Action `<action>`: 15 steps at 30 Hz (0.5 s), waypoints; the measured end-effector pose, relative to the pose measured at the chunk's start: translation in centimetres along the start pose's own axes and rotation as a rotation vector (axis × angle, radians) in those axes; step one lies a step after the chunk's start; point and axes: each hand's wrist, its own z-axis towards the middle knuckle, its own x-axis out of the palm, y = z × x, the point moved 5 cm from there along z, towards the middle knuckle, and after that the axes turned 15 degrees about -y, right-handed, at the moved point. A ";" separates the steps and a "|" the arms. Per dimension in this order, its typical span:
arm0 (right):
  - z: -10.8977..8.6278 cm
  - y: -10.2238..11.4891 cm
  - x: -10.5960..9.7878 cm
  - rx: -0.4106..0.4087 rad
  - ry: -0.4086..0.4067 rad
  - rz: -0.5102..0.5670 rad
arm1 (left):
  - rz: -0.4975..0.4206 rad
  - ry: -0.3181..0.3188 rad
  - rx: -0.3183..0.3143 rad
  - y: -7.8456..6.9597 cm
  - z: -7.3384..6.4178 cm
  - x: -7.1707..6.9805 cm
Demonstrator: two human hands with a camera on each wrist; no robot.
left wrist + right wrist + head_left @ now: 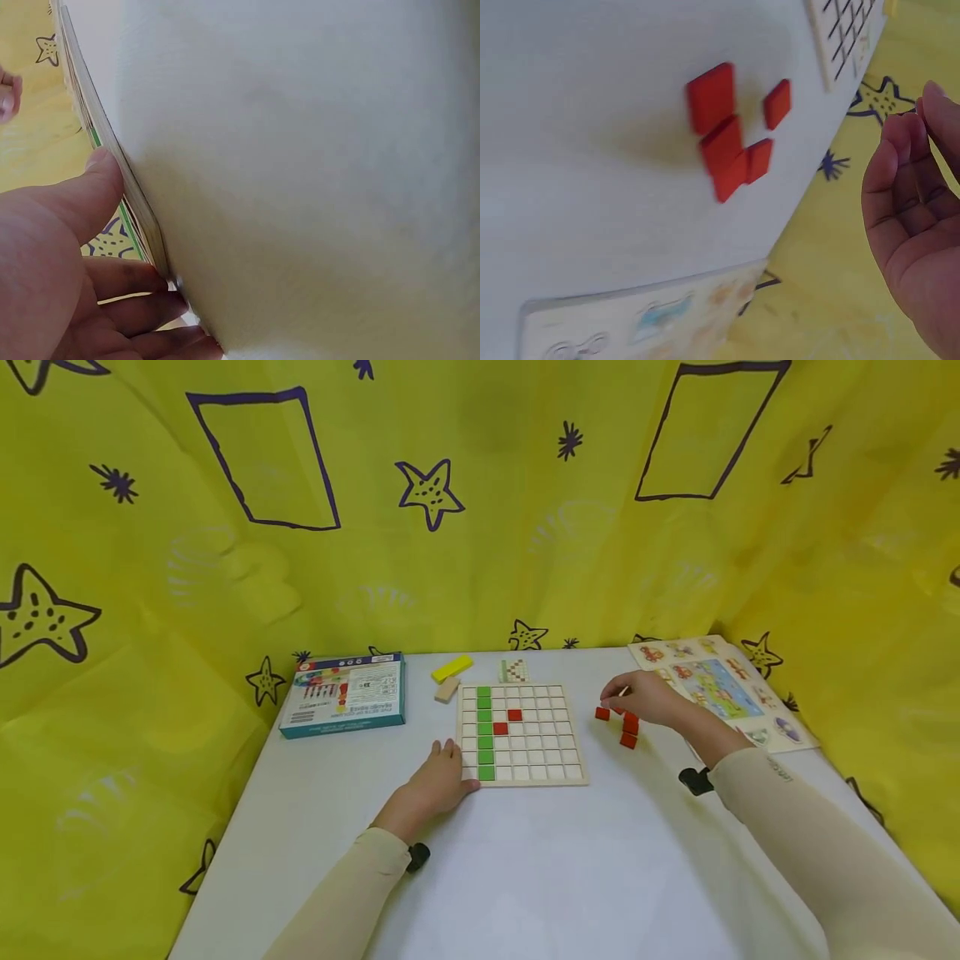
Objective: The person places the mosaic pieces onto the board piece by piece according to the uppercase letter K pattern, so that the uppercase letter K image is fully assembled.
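Observation:
A wooden grid board [522,783] lies on the table with a column of green tiles [486,757] and two red tiles [500,728]. My left hand [433,779] holds its near left corner, thumb along the front edge and fingers at the left side. In the left wrist view that thumb touches the board's rim [146,217]. To the right of the board, my right hand [647,696] is over several loose red tiles [628,741]. Its thumb and fingertips meet in the right wrist view; whether a tile is between them is hidden.
A pattern card [513,671] lies behind the board. Left of the card are a yellow block [452,669] and a plain wooden block [447,689]. A teal-edged box [345,695] lies at the left, a picture board [780,714] at the right. Yellow cloth [480,577] hangs behind.

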 end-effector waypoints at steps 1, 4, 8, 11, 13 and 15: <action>-0.3 -0.4 0.0 0.003 0.003 -0.001 | 0.000 0.001 0.000 0.0 0.0 0.0; -1.2 -1.8 0.2 0.018 0.002 0.006 | 0.002 0.003 0.003 0.1 0.0 0.1; -2.2 -3.4 0.7 0.023 -0.008 0.016 | 0.000 0.003 0.006 0.2 0.0 0.2; -2.8 -4.4 1.1 0.009 -0.019 0.015 | -0.013 -0.002 0.017 0.2 0.0 0.2; -3.1 -5.0 1.3 -0.004 -0.028 0.001 | -0.023 -0.003 0.026 0.1 0.0 0.1; -3.4 -5.5 1.4 0.002 -0.033 -0.011 | -0.034 -0.008 0.039 0.0 0.0 0.0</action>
